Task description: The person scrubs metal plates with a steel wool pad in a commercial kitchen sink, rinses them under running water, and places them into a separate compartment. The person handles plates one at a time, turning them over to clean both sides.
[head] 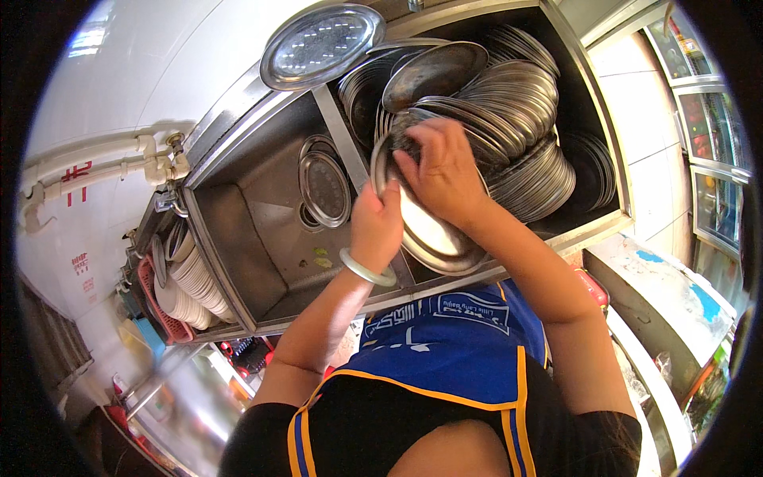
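My left hand (pixel 379 222), with a pale bangle at the wrist, grips the rim of an oval metal plate (pixel 438 235). That plate is tilted over the near side of the right sink basin. Pressed against its upper end, my right hand (pixel 447 170) holds a dark, wiry scouring pad (pixel 403 136), mostly covered by the fingers and blurred. Behind and beside it, stacks of oval metal plates (pixel 512 95) lean together in the right basin. One stained plate (pixel 435 74) lies across the top of them.
Oval metal plates (pixel 325 188) lie by the drain in the left basin (pixel 262 232). Another shiny oval plate (pixel 325 47) rests at the sink's back edge. White plates (pixel 194 286) stand in a pink basket (pixel 156 298) at left. A metal divider (pixel 341 134) separates the basins.
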Demonstrator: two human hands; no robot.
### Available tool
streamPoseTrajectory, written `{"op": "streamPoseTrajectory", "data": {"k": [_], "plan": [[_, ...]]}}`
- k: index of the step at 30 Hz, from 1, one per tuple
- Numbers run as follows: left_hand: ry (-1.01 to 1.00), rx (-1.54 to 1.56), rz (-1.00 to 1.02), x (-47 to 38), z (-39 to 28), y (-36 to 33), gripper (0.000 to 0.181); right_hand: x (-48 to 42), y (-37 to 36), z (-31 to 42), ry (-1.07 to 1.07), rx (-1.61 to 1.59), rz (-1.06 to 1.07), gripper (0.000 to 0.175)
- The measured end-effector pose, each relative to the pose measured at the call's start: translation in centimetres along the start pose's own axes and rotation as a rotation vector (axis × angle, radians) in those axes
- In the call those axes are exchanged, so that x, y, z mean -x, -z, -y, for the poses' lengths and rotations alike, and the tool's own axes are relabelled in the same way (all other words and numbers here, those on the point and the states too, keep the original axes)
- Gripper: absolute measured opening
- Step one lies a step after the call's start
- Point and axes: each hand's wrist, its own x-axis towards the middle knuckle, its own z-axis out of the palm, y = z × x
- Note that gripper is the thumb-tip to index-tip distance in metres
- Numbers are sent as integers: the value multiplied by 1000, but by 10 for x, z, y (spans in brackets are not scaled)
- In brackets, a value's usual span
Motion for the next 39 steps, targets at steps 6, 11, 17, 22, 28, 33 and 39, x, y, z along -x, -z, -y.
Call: {"op": "streamPoseTrajectory", "data": {"k": [6,11,17,22,28,33,39], "plan": [[134,819,-219,-17,12,3,36,11,-9,5,-159,218,95,28],[369,948,-167,-24,11,-3,40,23,-5,35,57,10,225,15],[48,730,-292,-37,17,24,48,43,26,7,196,208,227,27],[171,781,-418,-26,7,-13,49,55,-8,14,101,45,230,20],[76,586,-427,-15,16,9,36,71,-2,-25,108,184,60,26],[198,699,-352,-8,25,8,30,46,19,-65,-1065,-880,-289,20],[149,790,-291,8,5,18,29,56,51,-79,-1485,-1741,-501,39]]}}
